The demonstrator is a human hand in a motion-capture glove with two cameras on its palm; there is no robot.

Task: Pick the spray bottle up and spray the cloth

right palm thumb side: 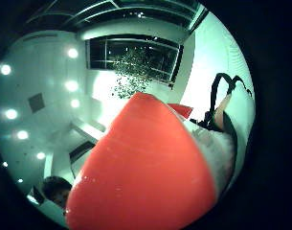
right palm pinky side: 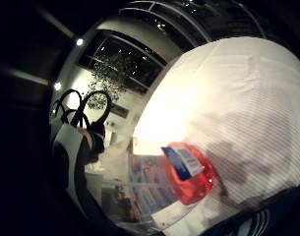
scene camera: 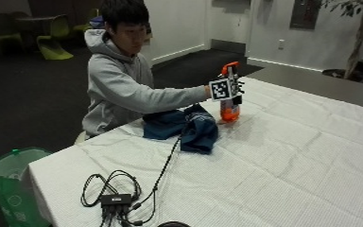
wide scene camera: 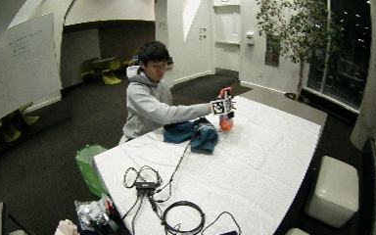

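An orange spray bottle [scene camera: 230, 112] with an orange trigger head stands upright near the far side of the white-clothed table [scene camera: 282, 161]. I cannot tell whether its base touches the tablecloth. My gloved right hand [scene camera: 237, 90] grips the bottle around its neck, just under the trigger head. The bottle's orange body [right palm thumb side: 145, 167] fills the thumb side palm view. Its labelled body [right palm pinky side: 189, 172] shows over the tablecloth in the little finger side view. A crumpled dark blue cloth [scene camera: 185, 125] lies on the table beside the bottle, toward the person. The wide view shows the same: hand [wide scene camera: 227, 106], bottle [wide scene camera: 225, 122], cloth [wide scene camera: 191, 132].
A green bin [scene camera: 12, 184] stands on the floor at the table's near left corner. A white stool [wide scene camera: 331, 191] sits beyond the table's right side. Bare tablecloth stretches right of the bottle and in front of the cloth.
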